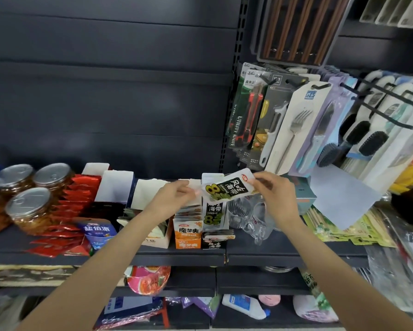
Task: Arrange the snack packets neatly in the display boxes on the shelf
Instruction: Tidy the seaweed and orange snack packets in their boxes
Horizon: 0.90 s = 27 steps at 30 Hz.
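While both hands work above the shelf (272, 249), the right hand (275, 189) pinches the black-and-white snack packet (227, 187) by its right edge. The left hand (174, 194) pinches its left end. It hangs tilted over the black display box (214, 243) of matching packets, beside the orange display box (187, 243).

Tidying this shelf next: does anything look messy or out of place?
Yes. The red packets sprawl loose across the shelf by the jars, some over its front edge, instead of standing in a display box.

Jars (28, 199) left on shelf; packaged fork (296, 130) hanging right.
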Each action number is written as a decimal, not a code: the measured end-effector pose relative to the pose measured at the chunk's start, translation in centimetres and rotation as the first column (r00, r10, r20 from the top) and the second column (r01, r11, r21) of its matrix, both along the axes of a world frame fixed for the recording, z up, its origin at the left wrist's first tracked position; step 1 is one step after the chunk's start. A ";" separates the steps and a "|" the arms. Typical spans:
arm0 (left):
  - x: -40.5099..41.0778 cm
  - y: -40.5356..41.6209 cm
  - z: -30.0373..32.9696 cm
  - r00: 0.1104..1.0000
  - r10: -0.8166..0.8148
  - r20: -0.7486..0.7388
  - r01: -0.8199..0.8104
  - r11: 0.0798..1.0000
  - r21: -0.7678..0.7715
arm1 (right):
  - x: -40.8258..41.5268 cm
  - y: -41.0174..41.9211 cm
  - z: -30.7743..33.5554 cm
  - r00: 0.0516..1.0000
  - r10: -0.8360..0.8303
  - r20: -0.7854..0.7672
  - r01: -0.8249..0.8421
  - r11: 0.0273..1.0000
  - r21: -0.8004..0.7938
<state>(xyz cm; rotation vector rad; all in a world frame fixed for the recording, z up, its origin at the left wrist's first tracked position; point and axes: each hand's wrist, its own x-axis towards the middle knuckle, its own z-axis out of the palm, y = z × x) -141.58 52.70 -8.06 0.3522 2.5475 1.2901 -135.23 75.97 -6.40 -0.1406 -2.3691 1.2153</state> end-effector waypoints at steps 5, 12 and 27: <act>-0.3 -0.9 -1.1 0.963 -0.270 0.013 0.252 0.879 -0.405 | -0.4 0.7 0.6 0.999 0.048 0.021 -0.051 0.976 0.212; -0.8 -1.3 -1.5 0.947 -0.319 0.024 0.299 0.857 -0.419 | -2.9 -1.3 -0.4 0.951 0.175 0.253 -0.281 0.831 0.480; -1.0 -2.3 -2.3 0.941 -0.338 -0.006 0.313 0.878 -0.363 | -7.5 -4.3 -5.4 0.945 0.050 0.324 -0.273 0.669 0.692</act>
